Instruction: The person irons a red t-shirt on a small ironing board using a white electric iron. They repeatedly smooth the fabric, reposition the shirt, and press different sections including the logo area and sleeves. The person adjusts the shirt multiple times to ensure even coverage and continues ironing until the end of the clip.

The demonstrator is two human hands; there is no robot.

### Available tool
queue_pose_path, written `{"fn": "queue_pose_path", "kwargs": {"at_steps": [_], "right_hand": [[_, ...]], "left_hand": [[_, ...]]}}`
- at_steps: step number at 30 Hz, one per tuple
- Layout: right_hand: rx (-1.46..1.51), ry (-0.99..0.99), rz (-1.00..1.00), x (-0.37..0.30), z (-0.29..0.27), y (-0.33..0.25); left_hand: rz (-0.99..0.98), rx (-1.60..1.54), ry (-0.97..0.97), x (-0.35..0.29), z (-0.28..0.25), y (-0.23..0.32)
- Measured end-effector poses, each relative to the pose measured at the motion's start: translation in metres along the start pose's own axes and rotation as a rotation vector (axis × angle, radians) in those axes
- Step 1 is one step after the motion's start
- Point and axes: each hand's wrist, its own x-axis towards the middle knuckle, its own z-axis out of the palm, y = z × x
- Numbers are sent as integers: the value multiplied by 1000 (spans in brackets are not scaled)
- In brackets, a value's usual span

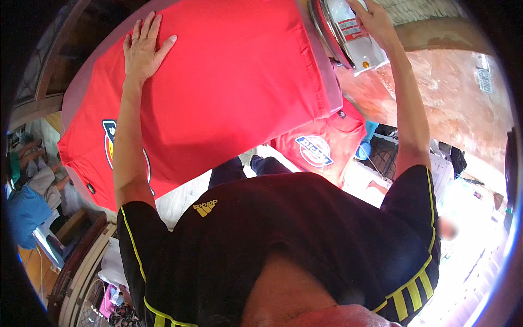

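A red T-shirt [234, 71] lies spread over a padded ironing board with a mauve cover [330, 76]. My left hand [146, 48] rests flat on the shirt near its far left side, fingers stretched out. At the far right, beside the board's edge, is a white iron [364, 53] with a shiny metal soleplate, tilted up so the plate faces the board. Around the iron's upper part my right hand [376, 23] is closed; the picture's edge cuts off some of its grip. Part of the shirt's round printed badge shows behind my left forearm.
A second red shirt [321, 143] with a round badge hangs below the board's right end. A reddish marbled surface [441, 92] lies right of the iron. Blue cloth [28, 215] and wooden furniture [71, 234] are at the left. A black crate [381, 155] stands at the right.
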Motion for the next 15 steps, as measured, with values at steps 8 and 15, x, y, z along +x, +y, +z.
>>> {"fn": "queue_pose_path", "kwargs": {"at_steps": [8,15], "right_hand": [[140,20,-242,-99,18,-43],[300,-68,-376,-158,87,-132]], "left_hand": [[-32,45,-31,2,-6,1],[-63,33,-69,0,-13,8]]}}
